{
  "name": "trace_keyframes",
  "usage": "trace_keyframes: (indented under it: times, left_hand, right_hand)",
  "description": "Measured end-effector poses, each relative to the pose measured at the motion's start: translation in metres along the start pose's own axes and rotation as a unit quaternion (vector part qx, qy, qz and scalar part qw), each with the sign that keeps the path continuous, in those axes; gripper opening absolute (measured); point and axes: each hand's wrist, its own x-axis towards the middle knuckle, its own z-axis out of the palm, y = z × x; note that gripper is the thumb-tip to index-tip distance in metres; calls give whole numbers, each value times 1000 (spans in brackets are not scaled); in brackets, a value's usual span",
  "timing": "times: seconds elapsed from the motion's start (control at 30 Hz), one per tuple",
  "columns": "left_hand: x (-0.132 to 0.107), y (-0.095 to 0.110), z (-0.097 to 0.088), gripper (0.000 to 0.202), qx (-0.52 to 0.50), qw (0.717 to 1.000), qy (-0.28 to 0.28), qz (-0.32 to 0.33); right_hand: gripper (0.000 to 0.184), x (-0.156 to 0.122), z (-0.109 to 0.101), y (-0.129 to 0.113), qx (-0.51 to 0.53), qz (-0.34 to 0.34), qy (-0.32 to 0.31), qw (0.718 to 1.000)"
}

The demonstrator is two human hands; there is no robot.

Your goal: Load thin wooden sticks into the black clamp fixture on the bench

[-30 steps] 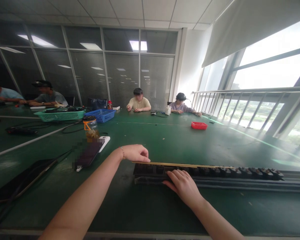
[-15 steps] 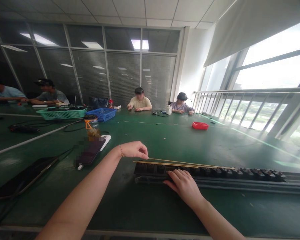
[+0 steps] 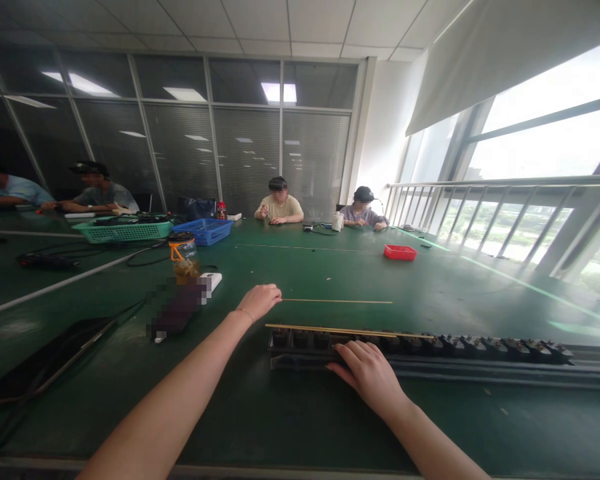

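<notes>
Head view: left hand (image 3: 261,302) pinches a stick (image 3: 337,301)

Its thumb and fingers close on the left end; the stick points right, just beyond the black rack (image 3: 455,367). More sticks (image 3: 330,329) lie along the rack. The right hand (image 3: 367,370) rests there, its grip impossible to tell. A red tray (image 3: 400,255) sits farther off, right.

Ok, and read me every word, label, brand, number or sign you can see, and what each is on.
There is no text I can read.
Small red-topped jar and white container, far side: any print too small.
Clear jar with orange handle: any lettering too blurred.
Thin yellow stick in the left hand, long black rack: no lettering visible.
</notes>
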Motion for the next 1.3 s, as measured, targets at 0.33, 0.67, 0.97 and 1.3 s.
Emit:
trace_keyframes:
  times: [0.33,0.67,0.97,1.3]
  left_hand:
    - [-3,-11,28,19,-39,998,-34,-37]
    - [-5,26,-68,29,-220,966,-119,63]
    - [-19,51,-80,21,-194,950,-223,103]
    - [-11,37,-68,27,-279,932,-212,93]
  right_hand:
    - [24,1,0,0,-1,-6,6,1000]
    - [24,1,0,1,12,2,1,1000]
    - [23,0,0,1,9,4,1,1000]
    - [23,0,2,1,10,1,6,1000]
